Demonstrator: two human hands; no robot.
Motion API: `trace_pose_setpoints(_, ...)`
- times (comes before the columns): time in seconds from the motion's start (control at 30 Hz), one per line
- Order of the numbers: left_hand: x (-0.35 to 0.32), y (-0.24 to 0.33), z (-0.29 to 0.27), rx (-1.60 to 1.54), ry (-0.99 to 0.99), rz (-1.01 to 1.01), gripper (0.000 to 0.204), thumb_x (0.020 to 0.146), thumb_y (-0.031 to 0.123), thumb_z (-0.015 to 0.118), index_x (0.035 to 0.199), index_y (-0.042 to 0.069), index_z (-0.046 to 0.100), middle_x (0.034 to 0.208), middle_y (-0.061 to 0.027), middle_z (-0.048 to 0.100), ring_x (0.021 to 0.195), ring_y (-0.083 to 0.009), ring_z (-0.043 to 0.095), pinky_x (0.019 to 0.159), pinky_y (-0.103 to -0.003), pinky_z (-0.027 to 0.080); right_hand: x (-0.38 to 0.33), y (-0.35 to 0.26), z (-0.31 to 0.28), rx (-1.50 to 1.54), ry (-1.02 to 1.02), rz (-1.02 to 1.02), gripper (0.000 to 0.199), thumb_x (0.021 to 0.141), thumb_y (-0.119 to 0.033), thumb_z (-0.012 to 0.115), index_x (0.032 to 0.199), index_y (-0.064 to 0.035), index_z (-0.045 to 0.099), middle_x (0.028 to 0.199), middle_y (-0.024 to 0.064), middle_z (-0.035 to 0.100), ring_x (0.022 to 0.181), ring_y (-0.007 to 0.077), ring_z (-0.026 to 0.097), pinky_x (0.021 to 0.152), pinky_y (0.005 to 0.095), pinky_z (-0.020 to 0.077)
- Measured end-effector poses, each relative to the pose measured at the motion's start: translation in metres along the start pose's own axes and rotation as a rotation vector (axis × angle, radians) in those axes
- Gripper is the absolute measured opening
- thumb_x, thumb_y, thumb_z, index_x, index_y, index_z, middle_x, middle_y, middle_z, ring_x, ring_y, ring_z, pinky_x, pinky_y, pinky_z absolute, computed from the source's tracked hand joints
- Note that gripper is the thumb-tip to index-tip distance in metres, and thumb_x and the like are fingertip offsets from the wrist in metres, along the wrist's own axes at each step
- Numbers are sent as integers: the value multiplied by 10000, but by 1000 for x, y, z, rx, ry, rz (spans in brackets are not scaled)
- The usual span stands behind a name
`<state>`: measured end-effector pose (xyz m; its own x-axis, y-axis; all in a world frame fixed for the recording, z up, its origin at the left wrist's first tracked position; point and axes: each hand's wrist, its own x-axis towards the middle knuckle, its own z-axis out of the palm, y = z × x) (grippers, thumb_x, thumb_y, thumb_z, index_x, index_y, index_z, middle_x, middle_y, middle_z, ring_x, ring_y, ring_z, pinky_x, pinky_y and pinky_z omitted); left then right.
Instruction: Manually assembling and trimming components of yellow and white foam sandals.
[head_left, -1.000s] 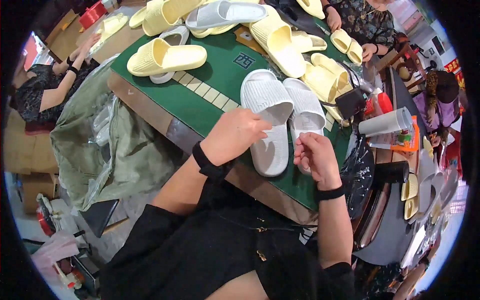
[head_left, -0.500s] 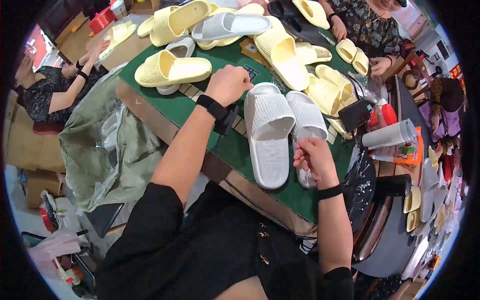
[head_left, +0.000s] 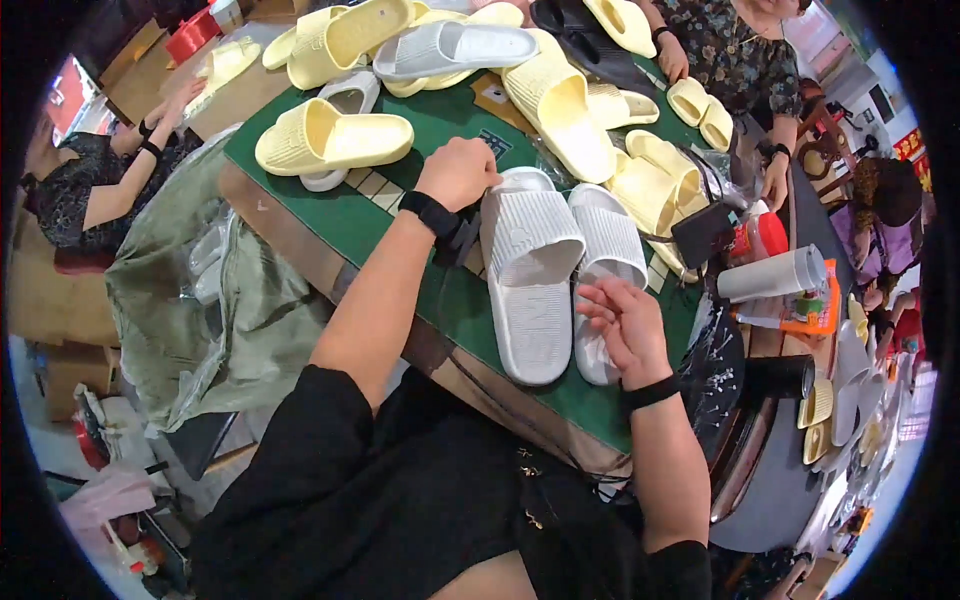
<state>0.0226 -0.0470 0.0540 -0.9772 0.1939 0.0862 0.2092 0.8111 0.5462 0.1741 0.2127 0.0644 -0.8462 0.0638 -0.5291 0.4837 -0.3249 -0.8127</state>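
Two light grey slippers lie side by side on the green mat (head_left: 450,290), toes away from me. My left hand (head_left: 458,172) is closed beside the toe of the left grey slipper (head_left: 533,285), one fingertip against it or very near. Whatever its curled fingers hold is hidden. A black band with a small dark device circles that wrist. Over the footbed of the right grey slipper (head_left: 608,240) hovers my right hand (head_left: 622,325), fingers loosely bent and apart, nothing visible in them. A yellow slipper (head_left: 365,142) rests left of my left hand.
More yellow slippers (head_left: 565,115) and black ones (head_left: 595,55) crowd the far side. On the right stand a red-lidded jar (head_left: 768,234) and a white cylinder (head_left: 772,274). A green sack (head_left: 200,290) hangs left. Two people work beyond the table, one at each side.
My right hand's fingers have loosened from a pinch and spread. My left hand stays at the slipper's toe. The far-right person's hand has moved nearer the jar.
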Motion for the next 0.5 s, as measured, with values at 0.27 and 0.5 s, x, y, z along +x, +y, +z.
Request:
trace_pose_setpoints(0.27, -4, -4, 0, -136, 11, 46, 177, 785, 188, 722, 819, 14, 714, 813, -156, 688, 771, -318, 661, 718, -405, 515, 5, -8, 6, -111, -9, 19, 238, 990, -153, 492, 1063, 73, 505, 944, 208, 684, 693, 236, 691, 521, 261, 527)
trace_pose_setpoints(0.5, -1, 10, 17, -99, 95, 178, 171, 746, 195, 749, 799, 37, 711, 821, -161, 667, 819, -329, 648, 737, -426, 508, 9, -10, 5, -150, 11, 42, 249, 989, -150, 493, 1066, 87, 499, 948, 213, 684, 702, 224, 698, 508, 255, 532)
